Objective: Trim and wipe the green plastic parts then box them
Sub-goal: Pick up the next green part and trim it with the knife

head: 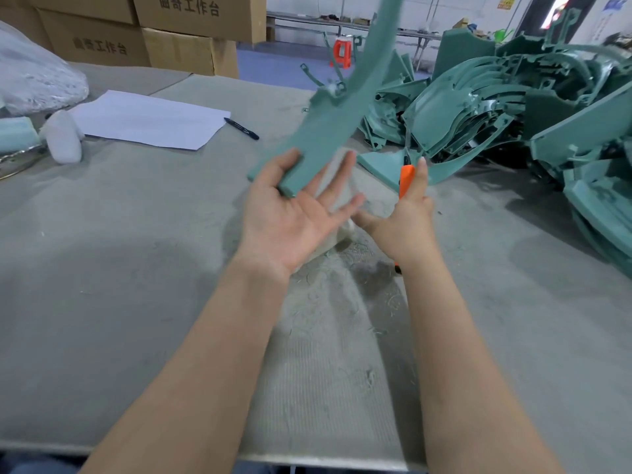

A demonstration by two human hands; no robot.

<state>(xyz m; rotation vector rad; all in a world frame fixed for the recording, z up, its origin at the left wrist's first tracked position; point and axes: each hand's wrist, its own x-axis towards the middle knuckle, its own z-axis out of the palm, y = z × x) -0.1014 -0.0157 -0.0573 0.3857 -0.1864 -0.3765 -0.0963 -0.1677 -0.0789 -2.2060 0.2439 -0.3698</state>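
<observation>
A pile [513, 107] of green parts is heaped on the grey tabletop [136, 268], and both hands are held just left of the pile, on its near side. A long, curved green part [328, 131] is carried on the left hand [290, 213], which is turned palm up with its fingers straight and spread. The part's lower end is laid across the palm beside the thumb, and nothing is gripped. From the palm the part is tilted up and away, left of the pile, until it is cut off by the top edge of the view; it is blurred. An orange knife [407, 179] is held in the right hand [403, 227], between the left hand and the pile. The fingers are curled round the handle, the forefinger is stretched along it, and the handle's other end is seen below the wrist. Whether a blade is out cannot be told. A white cloth [342, 234] is seen on the tabletop under the left hand's fingers, left of the pile. Fine green shavings [342, 302] are scattered left of the pile and nearer the viewer. Well left of the pile, a sheet of paper [147, 119] is laid flat with a black pen [241, 128] just beside it. Cardboard boxes [198, 15] are stacked far left of the pile and behind it. A red stool [342, 53] is seen on the floor beyond the pile's left end.
</observation>
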